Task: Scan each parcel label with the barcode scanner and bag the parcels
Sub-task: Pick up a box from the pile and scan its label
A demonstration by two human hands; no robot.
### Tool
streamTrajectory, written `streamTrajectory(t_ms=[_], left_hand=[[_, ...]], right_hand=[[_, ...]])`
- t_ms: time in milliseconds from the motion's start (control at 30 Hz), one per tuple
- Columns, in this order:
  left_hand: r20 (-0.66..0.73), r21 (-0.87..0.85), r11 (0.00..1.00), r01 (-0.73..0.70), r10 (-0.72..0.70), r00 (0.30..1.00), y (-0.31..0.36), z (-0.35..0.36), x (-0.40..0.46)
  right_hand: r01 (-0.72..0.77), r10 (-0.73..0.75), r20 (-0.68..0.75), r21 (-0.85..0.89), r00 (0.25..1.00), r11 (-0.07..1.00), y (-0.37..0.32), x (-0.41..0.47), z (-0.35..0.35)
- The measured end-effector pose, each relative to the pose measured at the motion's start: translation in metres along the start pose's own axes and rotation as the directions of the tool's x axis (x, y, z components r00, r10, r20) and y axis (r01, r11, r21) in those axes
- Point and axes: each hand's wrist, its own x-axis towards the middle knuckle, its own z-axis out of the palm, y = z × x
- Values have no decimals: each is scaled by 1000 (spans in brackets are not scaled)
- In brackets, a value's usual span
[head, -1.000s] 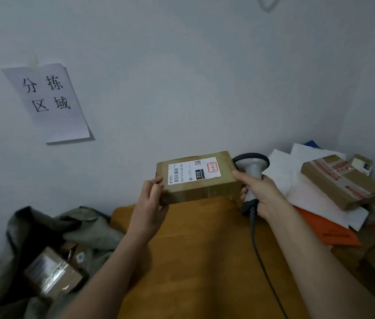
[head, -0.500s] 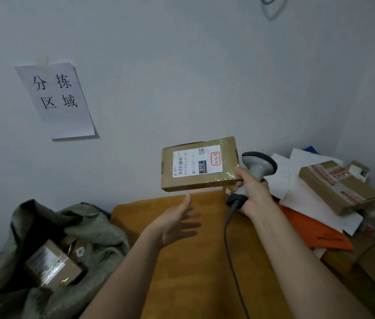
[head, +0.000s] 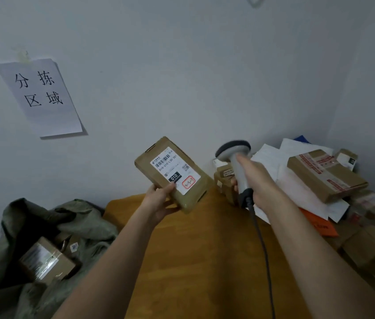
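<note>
Parcel (head: pixel 171 174): a flat brown carton, held in the air above the far edge of the wooden table (head: pixel 204 261). My left hand (head: pixel 161 201) grips its near lower corner, thumb on the top face beside the white label (head: pixel 174 170). The carton is tilted and turned on a diagonal, label face toward me; the barcode and the printed "010" are legible.

Barcode scanner (head: pixel 237 162): gripped by the handle in my right hand (head: pixel 253 180), fingers wrapped round it, head upward. It is just to the right of the parcel, not touching it. Its cable (head: pixel 262 245) runs down toward me over the table.

Green sack (head: pixel 43 245): left of the table, open, with a taped box (head: pixel 43 261) inside.

Unsorted parcels and paper envelopes (head: pixel 320 176): stacked at the right of the table.

Wall: a paper sign (head: pixel 41 95) is taped at upper left.
</note>
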Motion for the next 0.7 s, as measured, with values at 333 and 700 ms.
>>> streamTrajectory(t_ms=[333, 700], left_hand=[[-152, 101, 994, 39, -23, 988, -8, -4, 1], [-187, 105, 991, 77, -57, 981, -13, 0, 8]], right_hand=[[272, -192, 320, -229, 928, 935, -59, -50, -3], [366, -276, 326, -259, 904, 894, -71, -70, -10]])
